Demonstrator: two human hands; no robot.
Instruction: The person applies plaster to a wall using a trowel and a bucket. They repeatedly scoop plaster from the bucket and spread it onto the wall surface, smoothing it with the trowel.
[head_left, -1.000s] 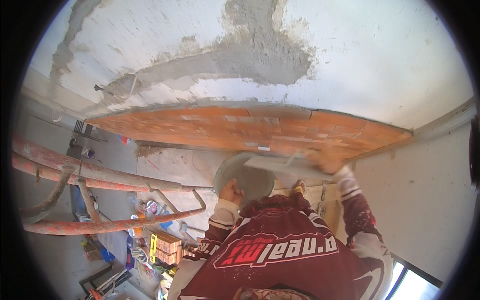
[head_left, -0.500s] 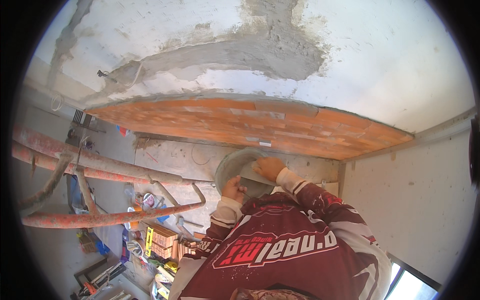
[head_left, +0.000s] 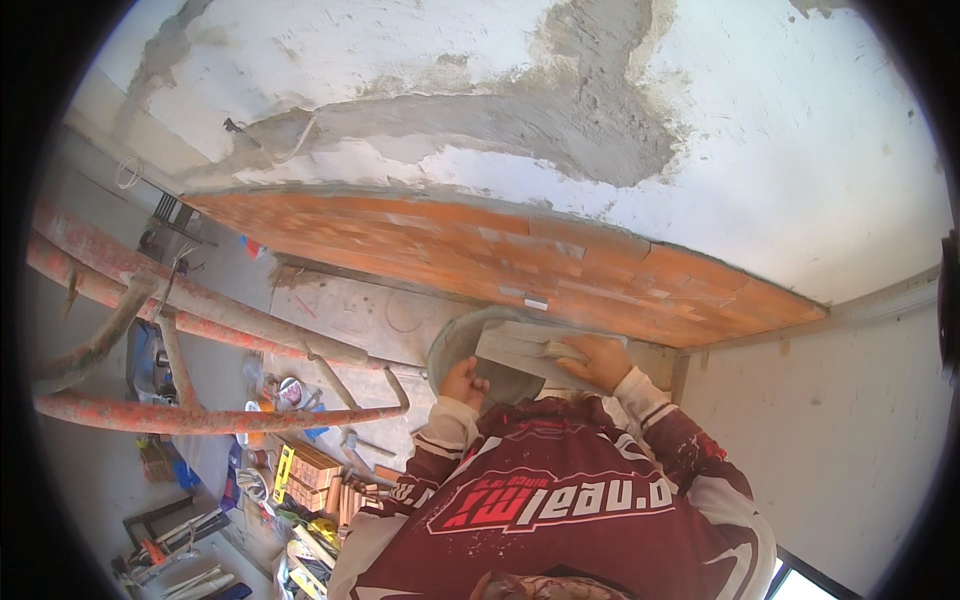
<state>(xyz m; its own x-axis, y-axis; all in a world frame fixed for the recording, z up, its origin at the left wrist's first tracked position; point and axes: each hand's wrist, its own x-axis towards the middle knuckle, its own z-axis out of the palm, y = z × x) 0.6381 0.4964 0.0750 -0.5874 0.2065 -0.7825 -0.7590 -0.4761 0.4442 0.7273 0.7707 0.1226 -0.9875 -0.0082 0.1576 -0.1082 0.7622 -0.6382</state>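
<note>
In front of my chest is a round grey bucket [head_left: 446, 345], its inside coated in a dull grey. My right hand [head_left: 598, 364] is closed round the handle of a rectangular plastering trowel [head_left: 515, 347]. The trowel's long flat blade spans the bucket's opening and reaches past its right rim. At the near left side of the bucket is my left hand [head_left: 463, 384], fingers curled in; whatever they hold, if anything, is hidden. Beyond the bucket, a band of orange brick tiles [head_left: 480, 245] runs along the foot of the white wall [head_left: 790, 130].
Red, mortar-stained scaffold tubes [head_left: 220, 412] cross the left side, ending close to the bucket. Below them lie a stack of brick tiles [head_left: 308, 478], a yellow level [head_left: 284, 472] and assorted tools. Grey plaster patches [head_left: 560, 125] and a loose cable [head_left: 293, 145] are on the wall.
My right hand has moved right with the trowel, drawing it up from inside the bucket to lie across the top. My left hand stays by the near rim. The whole view has shifted slightly.
</note>
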